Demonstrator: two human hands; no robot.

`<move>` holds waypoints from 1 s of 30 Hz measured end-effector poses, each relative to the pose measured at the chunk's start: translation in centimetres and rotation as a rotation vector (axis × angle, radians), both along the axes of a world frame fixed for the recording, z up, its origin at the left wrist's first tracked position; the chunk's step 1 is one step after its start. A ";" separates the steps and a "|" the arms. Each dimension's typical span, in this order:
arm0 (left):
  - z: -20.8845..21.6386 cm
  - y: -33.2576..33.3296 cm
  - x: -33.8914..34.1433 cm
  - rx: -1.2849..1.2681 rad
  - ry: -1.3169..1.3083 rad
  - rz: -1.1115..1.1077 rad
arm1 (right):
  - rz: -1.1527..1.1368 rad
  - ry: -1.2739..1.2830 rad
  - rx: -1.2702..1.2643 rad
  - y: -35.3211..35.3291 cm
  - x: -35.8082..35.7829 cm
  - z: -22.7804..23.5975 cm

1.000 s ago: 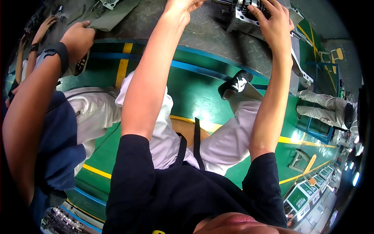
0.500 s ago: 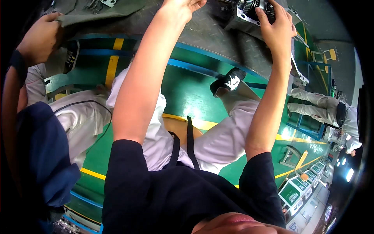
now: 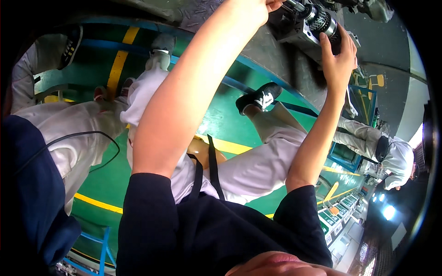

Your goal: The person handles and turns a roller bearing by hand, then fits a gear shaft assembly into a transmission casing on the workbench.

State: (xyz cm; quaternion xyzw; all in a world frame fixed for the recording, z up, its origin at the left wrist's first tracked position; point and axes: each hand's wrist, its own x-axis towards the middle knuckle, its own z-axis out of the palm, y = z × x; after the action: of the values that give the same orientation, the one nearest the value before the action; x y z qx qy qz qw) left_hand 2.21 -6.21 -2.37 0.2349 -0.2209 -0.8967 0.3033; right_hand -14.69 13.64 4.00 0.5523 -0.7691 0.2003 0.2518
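A metal gear shaft (image 3: 319, 19) with toothed rings and a thin splined end lies over a grey metal housing (image 3: 306, 37) at the top right. My right hand (image 3: 340, 57) wraps round its near end, thumb on one side and fingers on the other. My left hand (image 3: 258, 8) is at the top edge, its bent fingers by the thin splined end. The frame cuts off part of these fingers, so what they grip is hidden.
The dark metal bench (image 3: 195, 16) has a blue frame edge (image 3: 235, 83) before my knees. A person in a dark sleeve (image 3: 34, 170) is close on my left. Another person (image 3: 396, 158) stands far right. Dark metal machinery (image 3: 375, 10) is at the top right.
My left hand has moved right, to the splined end of the gear shaft. My right hand stays on the gear shaft. The neighbour's hand and the grey-green cloth at left have left view.
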 end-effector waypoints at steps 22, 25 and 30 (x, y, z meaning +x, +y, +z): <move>1.7 0.9 -0.2 0.023 0.014 0.010 | 0.045 -0.008 -0.039 -0.9 1.4 1.1; 1.9 1.3 -0.5 0.022 0.008 0.004 | 0.066 -0.040 -0.052 -0.8 1.4 0.8; 3.3 1.3 -0.8 0.005 -0.029 0.014 | 0.057 0.024 -0.060 -0.9 2.2 1.0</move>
State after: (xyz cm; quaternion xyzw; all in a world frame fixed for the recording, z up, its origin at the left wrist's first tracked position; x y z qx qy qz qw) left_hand 1.39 -4.89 0.94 0.2502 -0.2212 -0.8917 0.3055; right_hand -12.47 12.74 5.01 0.5687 -0.7435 0.2236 0.2715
